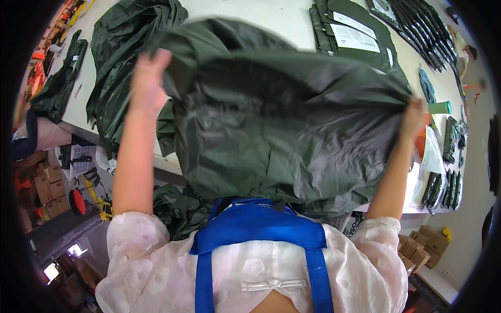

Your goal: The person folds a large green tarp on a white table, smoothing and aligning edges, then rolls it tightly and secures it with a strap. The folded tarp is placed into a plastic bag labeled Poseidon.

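A large piece of dark green, shiny waterproof fabric (pixel 282 125) is stretched out in front of me, above the table's near edge. It looks like rainwear, though its exact cut cannot be made out. On its far left edge my left hand (pixel 150 81) is closed, blurred by motion, with some fingers hidden behind the cloth. My right hand (pixel 414 117) pinches the right edge, drawing folds toward the grip. The fabric's lower part hangs down toward my blue apron (pixel 258 227).
A heap of similar green fabric (pixel 117 68) lies at the table's left. Folded green garments with white paper sheets (pixel 355 36) sit at the far right, beside rows of dark packaged items (pixel 417 31). A green roll (pixel 439 108) stands right of my right hand. Cardboard boxes (pixel 425 245) are lower right.
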